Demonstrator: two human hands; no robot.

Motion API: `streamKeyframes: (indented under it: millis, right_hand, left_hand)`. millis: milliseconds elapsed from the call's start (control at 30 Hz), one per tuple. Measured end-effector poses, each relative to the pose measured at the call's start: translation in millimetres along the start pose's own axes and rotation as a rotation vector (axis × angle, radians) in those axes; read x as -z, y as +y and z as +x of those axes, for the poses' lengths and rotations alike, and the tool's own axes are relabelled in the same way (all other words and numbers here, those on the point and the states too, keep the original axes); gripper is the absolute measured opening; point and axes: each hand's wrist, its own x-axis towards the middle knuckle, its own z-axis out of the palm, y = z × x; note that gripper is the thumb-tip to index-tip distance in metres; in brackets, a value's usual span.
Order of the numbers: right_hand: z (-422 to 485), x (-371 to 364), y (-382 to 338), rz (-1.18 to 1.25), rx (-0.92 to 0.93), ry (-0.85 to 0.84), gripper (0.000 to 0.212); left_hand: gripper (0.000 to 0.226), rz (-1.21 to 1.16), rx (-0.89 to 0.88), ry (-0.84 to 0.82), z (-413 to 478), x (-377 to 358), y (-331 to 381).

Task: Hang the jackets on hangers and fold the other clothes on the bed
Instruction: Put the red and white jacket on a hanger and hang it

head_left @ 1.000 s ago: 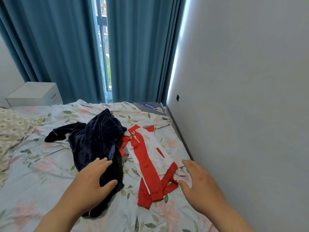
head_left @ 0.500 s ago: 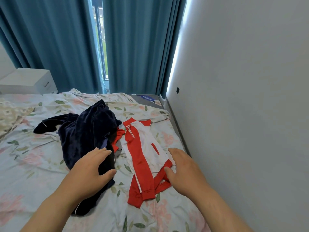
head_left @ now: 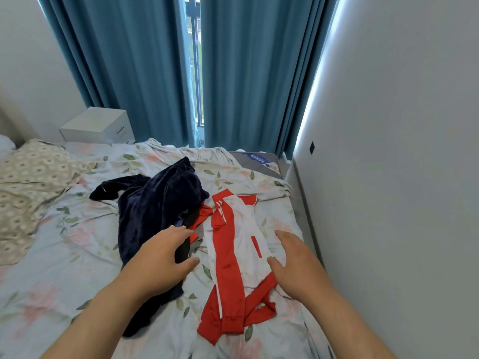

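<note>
A red and white jacket (head_left: pixel 233 244) lies flat and lengthwise on the bed (head_left: pixel 64 268), near the right wall. A crumpled dark navy velvet garment (head_left: pixel 153 208) lies just left of it, overlapping its left edge. My left hand (head_left: pixel 160 257) hovers with fingers spread over the lower part of the navy garment, holding nothing. My right hand (head_left: pixel 298 260) reaches with straight fingers over the right edge of the red and white jacket; I cannot tell whether it touches the cloth.
The bed has a pale floral sheet, with a beige patterned quilt (head_left: pixel 28 185) bunched at the left. A white nightstand (head_left: pixel 98 125) stands behind it. Teal curtains (head_left: pixel 246 73) hang at the far end. A white wall (head_left: pixel 388 177) runs close along the bed's right side.
Both hands have moved forward over the clothes. The right hand shifted left onto the jacket's right edge. The view tilted, showing more of the bed's left side.
</note>
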Motion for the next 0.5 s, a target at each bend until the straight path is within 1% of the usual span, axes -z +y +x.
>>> streamKeyframes:
  millis: [300,500]
  right_hand:
    - [65.6,-23.7,30.6,0.099,-0.069,-0.043,0.06]
    - [128.1,-71.1,60.8,0.194,-0.232,-0.062,0.059]
  left_hand:
    - [0.068,-0.083,0.016,-0.082,74.6,-32.9,-32.5]
    - [0.072,-0.179,0.102,-0.233,156.2,-73.8,-90.2]
